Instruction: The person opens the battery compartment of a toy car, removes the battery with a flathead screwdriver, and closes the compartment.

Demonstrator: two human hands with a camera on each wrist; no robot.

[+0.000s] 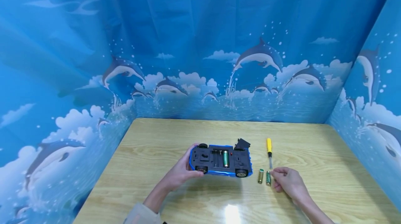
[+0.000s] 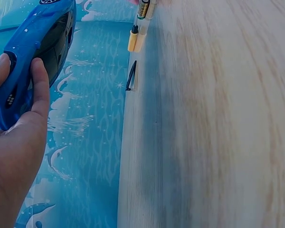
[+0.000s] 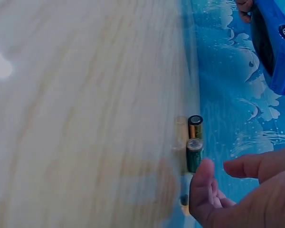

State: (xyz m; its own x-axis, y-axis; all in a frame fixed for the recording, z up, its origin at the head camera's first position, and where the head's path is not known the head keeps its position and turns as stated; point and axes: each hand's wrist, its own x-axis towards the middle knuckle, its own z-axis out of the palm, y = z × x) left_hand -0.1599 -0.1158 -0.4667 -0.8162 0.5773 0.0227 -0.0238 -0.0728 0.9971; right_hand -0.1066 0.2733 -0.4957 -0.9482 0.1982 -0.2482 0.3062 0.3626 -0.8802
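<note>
My left hand (image 1: 179, 176) grips a blue toy car (image 1: 203, 158) by one end, its dark underside turned up toward the head view. One green battery (image 1: 226, 159) lies in the car's uncovered battery compartment. My right hand (image 1: 291, 183) is beside a green battery (image 1: 268, 178) on the table, fingertips very close to it; the right wrist view shows a gap between thumb and fingers. Left of that battery lies a gold-and-green battery (image 1: 260, 176). In the left wrist view, the thumb and a finger press on the car's body (image 2: 26, 52).
A screwdriver (image 1: 269, 149) with a yellow handle lies on the wooden table (image 1: 150, 133), beyond the loose batteries. A flat black piece (image 1: 243, 143) shows behind the car's right end. Blue dolphin-printed sheeting (image 1: 194, 64) hangs around the table.
</note>
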